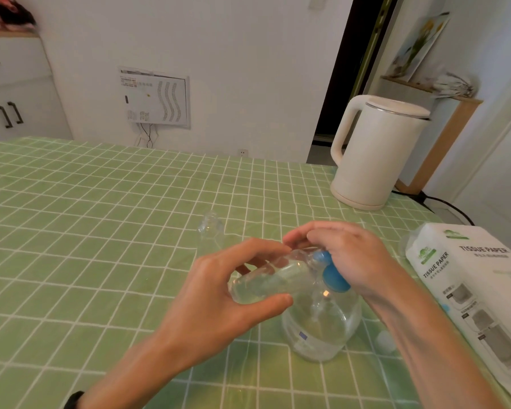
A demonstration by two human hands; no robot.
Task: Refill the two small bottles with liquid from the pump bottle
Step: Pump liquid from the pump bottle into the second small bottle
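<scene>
- Holding the first small bottle [266,280] in the middle of the frame, I am tipping it nearly flat, its mouth turned toward the blue pump head [335,278].
- My left hand [219,299] is gripping that bottle, thumb beneath and fingers curled over the top.
- My right hand [345,252] is curling over the pump head, fingers bent round it; I judge I am pumping now.
- The pump bottle [322,329] is standing just below both hands, lower centre, with liquid showing in its base.
- How full the held bottle is getting, I cannot tell through the clear plastic.
- The second small bottle [211,231] is standing upright and uncapped just above my left hand; it is looking empty, so I judge its refill is not yet begun.
- A small white cap [385,341] is lying to the right of the pump bottle; capping is waiting too.
- Farther out on the green checked cloth [101,216], a tissue pack [478,290] is lying at the right edge and a white kettle [378,152] is standing upper right.
</scene>
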